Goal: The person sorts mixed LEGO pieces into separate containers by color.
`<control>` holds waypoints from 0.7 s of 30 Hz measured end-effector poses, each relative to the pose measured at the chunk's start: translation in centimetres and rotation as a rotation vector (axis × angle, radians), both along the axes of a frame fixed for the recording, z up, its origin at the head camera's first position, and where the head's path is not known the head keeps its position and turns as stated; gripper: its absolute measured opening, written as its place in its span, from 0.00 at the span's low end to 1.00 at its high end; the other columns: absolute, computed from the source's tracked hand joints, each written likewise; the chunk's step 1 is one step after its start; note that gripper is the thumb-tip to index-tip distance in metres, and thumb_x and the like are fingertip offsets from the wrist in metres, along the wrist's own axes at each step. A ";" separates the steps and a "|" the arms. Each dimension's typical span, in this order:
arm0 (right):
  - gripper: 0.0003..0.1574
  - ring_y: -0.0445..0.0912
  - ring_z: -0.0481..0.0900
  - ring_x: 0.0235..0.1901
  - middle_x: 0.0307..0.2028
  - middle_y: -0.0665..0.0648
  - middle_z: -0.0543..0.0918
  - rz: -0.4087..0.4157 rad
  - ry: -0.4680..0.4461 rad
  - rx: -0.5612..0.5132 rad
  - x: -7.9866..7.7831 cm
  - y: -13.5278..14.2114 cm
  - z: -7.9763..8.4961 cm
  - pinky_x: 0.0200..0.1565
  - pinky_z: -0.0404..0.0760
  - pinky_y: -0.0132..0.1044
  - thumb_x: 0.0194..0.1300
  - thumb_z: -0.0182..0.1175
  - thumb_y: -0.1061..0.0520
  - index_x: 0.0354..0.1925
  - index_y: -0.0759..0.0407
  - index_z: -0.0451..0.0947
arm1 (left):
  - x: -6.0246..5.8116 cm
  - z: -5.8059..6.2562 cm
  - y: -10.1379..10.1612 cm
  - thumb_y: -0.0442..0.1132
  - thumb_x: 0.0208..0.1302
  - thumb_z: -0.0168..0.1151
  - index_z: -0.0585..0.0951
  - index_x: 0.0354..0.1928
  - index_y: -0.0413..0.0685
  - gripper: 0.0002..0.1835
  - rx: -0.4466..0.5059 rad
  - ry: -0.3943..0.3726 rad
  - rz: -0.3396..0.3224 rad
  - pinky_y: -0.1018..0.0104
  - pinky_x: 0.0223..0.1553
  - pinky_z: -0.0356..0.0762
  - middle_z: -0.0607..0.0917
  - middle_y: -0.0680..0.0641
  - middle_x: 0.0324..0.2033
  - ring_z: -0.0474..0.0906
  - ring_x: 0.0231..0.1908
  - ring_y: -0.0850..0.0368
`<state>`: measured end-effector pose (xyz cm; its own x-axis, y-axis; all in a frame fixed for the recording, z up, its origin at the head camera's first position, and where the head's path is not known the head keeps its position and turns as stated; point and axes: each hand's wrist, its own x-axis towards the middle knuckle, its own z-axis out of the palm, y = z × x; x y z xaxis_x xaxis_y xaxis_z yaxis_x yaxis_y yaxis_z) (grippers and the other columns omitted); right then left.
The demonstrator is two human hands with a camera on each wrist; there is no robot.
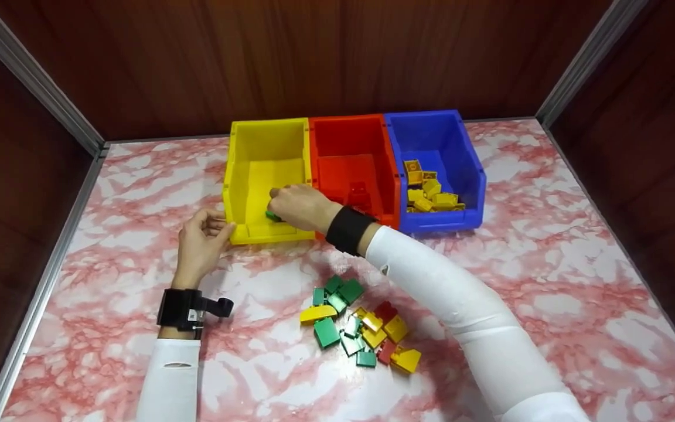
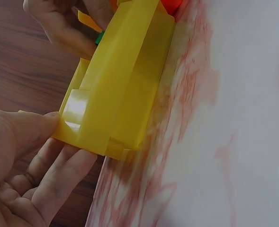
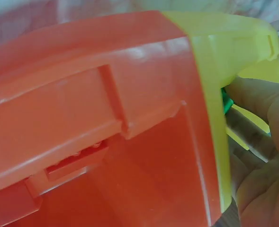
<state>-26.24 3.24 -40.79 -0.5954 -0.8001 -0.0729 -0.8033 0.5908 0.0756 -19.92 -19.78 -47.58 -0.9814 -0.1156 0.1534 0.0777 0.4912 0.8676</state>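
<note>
My right hand point(image 1: 302, 206) reaches down into the yellow bin point(image 1: 270, 231), low near its front. It pinches a green toy block point(image 3: 227, 100) between thumb and fingers; most of the block is hidden by the hand and the bin wall. My left hand point(image 1: 198, 243) is at the bin's front left corner. In the left wrist view, the left thumb lies on one side of the yellow wall and the fingers point(image 2: 66, 182) on the other, gripping the corner.
Beside the yellow bin stand a red bin point(image 1: 346, 138) with red blocks point(image 1: 359, 190) and a blue bin point(image 1: 472, 176) with several yellow blocks point(image 1: 444, 201). A loose pile of green blocks point(image 1: 327, 333), yellow blocks and red blocks lies in front on the marbled table point(image 1: 267, 351). Wooden panels enclose the table.
</note>
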 end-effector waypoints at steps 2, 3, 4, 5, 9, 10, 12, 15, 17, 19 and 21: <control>0.14 0.56 0.88 0.44 0.50 0.62 0.89 0.012 0.014 0.002 0.1 0.1 -0.1 0.47 0.91 0.43 0.80 0.56 0.62 0.52 0.58 0.88 | 0.0 0.0 0.0 0.37 0.73 0.68 0.84 0.53 0.39 0.12 -0.002 -0.005 -0.004 0.82 0.42 0.77 0.89 0.37 0.42 0.80 0.37 0.66; 0.14 0.56 0.88 0.44 0.50 0.62 0.89 0.019 0.025 0.005 0.2 0.2 -0.1 0.46 0.91 0.43 0.80 0.56 0.61 0.52 0.57 0.88 | 0.1 0.0 0.0 0.38 0.73 0.68 0.84 0.53 0.39 0.13 -0.005 -0.009 -0.007 0.81 0.42 0.77 0.89 0.37 0.43 0.80 0.38 0.66; 0.14 0.56 0.88 0.44 0.50 0.62 0.89 0.030 0.036 0.011 0.3 0.4 0.0 0.46 0.91 0.42 0.80 0.56 0.61 0.53 0.56 0.88 | 0.1 0.0 -0.1 0.39 0.73 0.67 0.84 0.54 0.39 0.13 -0.007 -0.012 -0.010 0.81 0.42 0.77 0.89 0.37 0.43 0.80 0.38 0.65; 0.15 0.56 0.87 0.44 0.50 0.61 0.89 0.043 0.048 0.016 0.4 0.5 0.1 0.45 0.91 0.42 0.81 0.56 0.60 0.54 0.55 0.88 | 0.2 0.0 -0.1 0.39 0.73 0.67 0.84 0.54 0.40 0.13 -0.010 -0.015 -0.011 0.81 0.43 0.77 0.89 0.37 0.43 0.80 0.38 0.65; 0.15 0.56 0.85 0.46 0.51 0.60 0.88 0.088 0.076 0.005 1.1 1.3 1.0 0.41 0.90 0.42 0.81 0.56 0.56 0.56 0.52 0.87 | 0.3 0.1 -0.2 0.39 0.73 0.67 0.84 0.54 0.39 0.13 -0.009 -0.019 -0.011 0.81 0.42 0.77 0.89 0.36 0.43 0.80 0.38 0.65; 0.15 0.56 0.85 0.46 0.51 0.60 0.87 0.099 0.067 -0.007 1.4 1.6 1.3 0.41 0.89 0.42 0.81 0.57 0.55 0.57 0.52 0.87 | 0.3 0.1 -0.3 0.38 0.73 0.67 0.84 0.54 0.39 0.13 -0.006 -0.019 -0.010 0.81 0.42 0.77 0.89 0.36 0.43 0.80 0.38 0.65; 0.17 0.55 0.84 0.48 0.52 0.60 0.87 0.119 0.039 -0.047 1.9 2.3 1.8 0.43 0.89 0.43 0.79 0.61 0.52 0.60 0.52 0.85 | 0.2 0.1 -0.3 0.37 0.73 0.67 0.83 0.54 0.38 0.13 0.002 -0.017 -0.010 0.81 0.42 0.77 0.89 0.36 0.43 0.80 0.37 0.67; 0.26 0.55 0.84 0.51 0.56 0.60 0.86 0.146 -0.020 -0.106 2.9 3.9 2.3 0.49 0.90 0.44 0.75 0.66 0.45 0.65 0.52 0.82 | 0.1 0.1 -0.2 0.37 0.73 0.67 0.83 0.54 0.38 0.13 0.008 -0.016 -0.016 0.82 0.42 0.77 0.89 0.36 0.43 0.80 0.37 0.68; 0.32 0.55 0.84 0.54 0.59 0.60 0.85 0.155 -0.068 -0.137 3.6 5.1 2.5 0.52 0.90 0.45 0.72 0.68 0.42 0.67 0.53 0.80 | 0.1 0.1 -0.2 0.37 0.73 0.67 0.83 0.54 0.38 0.13 0.011 -0.017 -0.019 0.81 0.42 0.78 0.89 0.36 0.43 0.80 0.37 0.67; 0.35 0.55 0.84 0.55 0.61 0.61 0.84 0.161 -0.111 -0.155 4.3 6.3 2.4 0.53 0.90 0.46 0.70 0.70 0.40 0.68 0.53 0.79 | 0.2 0.1 -0.1 0.38 0.73 0.67 0.84 0.54 0.38 0.14 0.011 -0.019 -0.021 0.81 0.43 0.77 0.88 0.36 0.43 0.80 0.37 0.66; 0.37 0.54 0.84 0.55 0.61 0.60 0.83 0.168 -0.157 -0.166 5.0 7.6 2.3 0.53 0.90 0.46 0.67 0.72 0.40 0.68 0.53 0.79 | 0.2 0.0 -0.1 0.39 0.73 0.67 0.84 0.55 0.39 0.14 0.010 -0.023 -0.019 0.80 0.43 0.77 0.88 0.36 0.43 0.80 0.38 0.64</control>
<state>-21.28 10.85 -38.51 -0.4451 -0.8953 -0.0139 -0.8851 0.4423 -0.1445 -19.77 -19.90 -47.53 -0.9867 -0.0978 0.1299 0.0674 0.4811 0.8741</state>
